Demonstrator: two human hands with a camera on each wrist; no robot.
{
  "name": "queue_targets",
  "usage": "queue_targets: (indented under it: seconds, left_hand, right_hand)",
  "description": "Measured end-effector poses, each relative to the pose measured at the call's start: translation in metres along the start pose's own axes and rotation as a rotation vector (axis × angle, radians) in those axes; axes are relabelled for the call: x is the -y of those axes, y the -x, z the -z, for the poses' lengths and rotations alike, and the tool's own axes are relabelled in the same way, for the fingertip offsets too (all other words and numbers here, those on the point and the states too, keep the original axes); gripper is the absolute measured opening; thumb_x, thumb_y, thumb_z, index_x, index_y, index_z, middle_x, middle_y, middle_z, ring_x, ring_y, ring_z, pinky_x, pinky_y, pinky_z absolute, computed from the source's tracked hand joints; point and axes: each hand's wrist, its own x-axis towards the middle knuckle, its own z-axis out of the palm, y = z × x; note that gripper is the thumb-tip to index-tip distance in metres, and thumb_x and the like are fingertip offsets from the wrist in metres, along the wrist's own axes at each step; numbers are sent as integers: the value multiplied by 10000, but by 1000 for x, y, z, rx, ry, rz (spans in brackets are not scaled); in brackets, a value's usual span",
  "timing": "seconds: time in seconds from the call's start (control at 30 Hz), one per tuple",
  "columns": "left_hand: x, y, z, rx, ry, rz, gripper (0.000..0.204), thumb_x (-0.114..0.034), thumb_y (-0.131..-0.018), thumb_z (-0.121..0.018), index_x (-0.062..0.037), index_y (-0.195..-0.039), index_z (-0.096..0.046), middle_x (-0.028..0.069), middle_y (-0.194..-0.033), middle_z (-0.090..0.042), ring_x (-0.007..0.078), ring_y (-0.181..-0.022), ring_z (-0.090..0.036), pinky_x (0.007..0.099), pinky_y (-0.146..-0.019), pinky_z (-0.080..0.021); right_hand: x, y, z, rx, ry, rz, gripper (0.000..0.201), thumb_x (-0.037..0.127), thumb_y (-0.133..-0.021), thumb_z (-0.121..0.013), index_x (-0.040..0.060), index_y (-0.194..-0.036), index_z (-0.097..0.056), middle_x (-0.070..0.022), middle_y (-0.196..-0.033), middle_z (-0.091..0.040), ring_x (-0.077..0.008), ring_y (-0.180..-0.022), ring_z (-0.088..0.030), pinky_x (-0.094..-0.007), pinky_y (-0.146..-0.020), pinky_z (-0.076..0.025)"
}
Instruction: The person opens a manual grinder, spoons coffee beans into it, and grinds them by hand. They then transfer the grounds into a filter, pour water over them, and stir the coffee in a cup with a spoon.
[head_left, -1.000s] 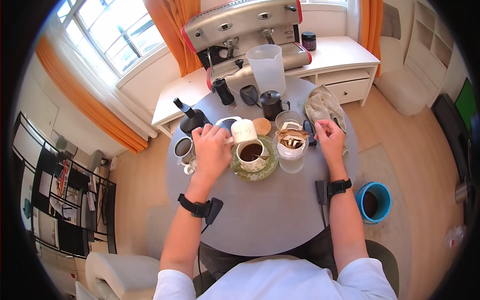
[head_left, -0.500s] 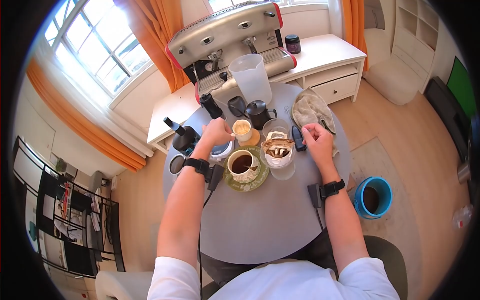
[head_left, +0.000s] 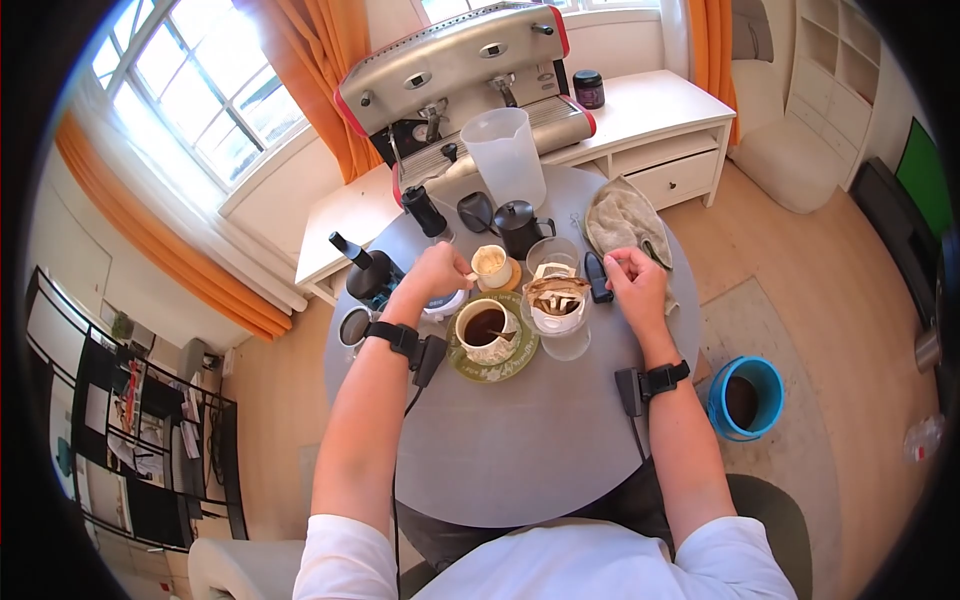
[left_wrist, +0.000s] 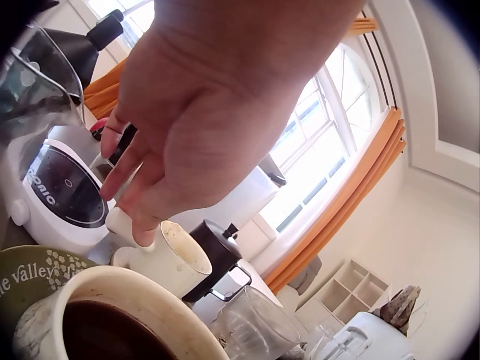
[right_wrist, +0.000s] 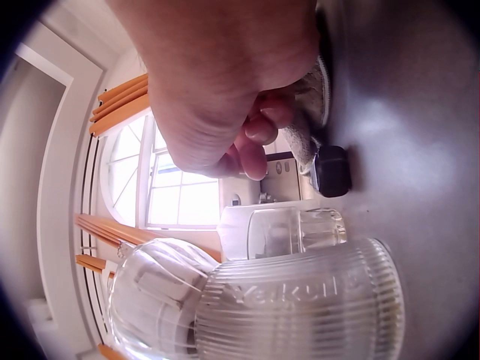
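My left hand [head_left: 438, 272] pinches the handle of a small cream mug [head_left: 490, 266], thumb at the handle in the left wrist view. The mug is upright over a round wooden coaster [head_left: 513, 277], with brown residue inside. Nearer to me, a patterned cup [head_left: 467, 331] of dark coffee stands on a green saucer [head_left: 490, 374]. My right hand [head_left: 640, 282] hovers beside a folded towel [head_left: 625, 220], fingers loosely curled and holding nothing. Left of it, an opened paper drip bag [head_left: 556, 293] sits on a clear ribbed glass [right_wrist: 300, 307].
A white scale [left_wrist: 67, 191] lies under my left hand. Behind stand a black pot [head_left: 518, 230], a hand grinder [head_left: 424, 210] and a tall plastic pitcher [head_left: 505, 155]. An espresso machine [head_left: 455, 75] is at the back; a blue bucket [head_left: 747, 400] is on the floor at right.
My left hand has carried the mug from a tilted pose above the coffee cup back to upright over the coaster. The right hand stays by the towel. The head view has shifted.
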Motion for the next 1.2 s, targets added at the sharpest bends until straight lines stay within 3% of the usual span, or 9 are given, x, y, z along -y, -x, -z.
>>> queue_targets:
  seconds: [0.23,0.53,0.63,0.7,0.77,0.83,1.0,1.07,1.2]
  left_hand:
    - [18,34,43,58,470,78,218,-26,-856,-771,33,-1059,-824,85,-955,-829,150,-895,-736,332,-865,-562]
    - [13,66,70,215,764,75,229,-63,-926,-742,15,-1134,-798,66,-1038,-831,110,-980,-727,315,-917,-535]
    - [2,75,70,116,738,58,233,-71,-875,-777,7,-1092,-810,67,-1011,-833,114,-960,-743,303,-913,-536]
    - [-13,83,63,-72,203,145,245,-78,-802,-812,-21,-1040,-830,139,-995,-825,158,-950,-765,307,-905,-547]
    - [-27,107,40,-244,153,112,131,-104,-743,-855,-34,-839,-800,168,-825,-771,247,-841,-751,369,-784,-564]
    - [-38,134,16,-693,-192,-188,238,-161,-769,-868,-30,-686,-687,140,-656,-664,325,-705,-674,444,-648,-523]
    - [-43,211,-33,-691,-52,-22,322,-208,-935,-772,-32,-696,-646,159,-685,-638,358,-642,-602,441,-620,-488]
    - [-28,235,-56,-547,426,140,239,-144,-1017,-686,-26,-810,-667,133,-734,-667,268,-637,-618,363,-620,-485]
    - [-4,265,-107,-663,950,120,119,-81,-1049,-622,-13,-957,-655,72,-756,-675,154,-681,-629,286,-623,-474]
  right_hand:
    - [-1,0,0,17,-9,-11,109,117,-973,-744,9,-980,-756,2,-653,-665,-62,-598,-650,-241,-569,-487]
    - [0,-1,2,7,42,-4,104,111,-973,-743,8,-982,-756,-2,-654,-673,-62,-592,-644,-243,-565,-486]
    - [-2,-1,2,6,31,-4,102,106,-973,-740,5,-981,-756,-6,-655,-676,-62,-588,-639,-246,-562,-483]
    - [-2,0,2,2,31,5,100,104,-974,-737,5,-978,-755,-6,-655,-675,-62,-587,-637,-247,-559,-480]
    - [-1,-1,2,1,25,15,99,102,-976,-735,5,-975,-755,-5,-655,-675,-62,-586,-635,-247,-557,-476]
    - [-1,-2,1,-11,4,-2,99,102,-980,-734,6,-974,-756,-1,-653,-671,-60,-591,-634,-245,-559,-472]
    - [-4,-3,2,-40,-3,30,107,114,-992,-728,10,-1004,-750,5,-650,-664,-50,-596,-621,-237,-554,-442]
    - [0,-4,5,-95,13,56,111,124,-1003,-719,20,-1032,-744,9,-666,-671,-40,-597,-603,-231,-550,-413]
    - [-10,-7,12,-145,-119,50,94,105,-999,-709,24,-1031,-746,-2,-694,-692,-37,-616,-608,-223,-571,-426]
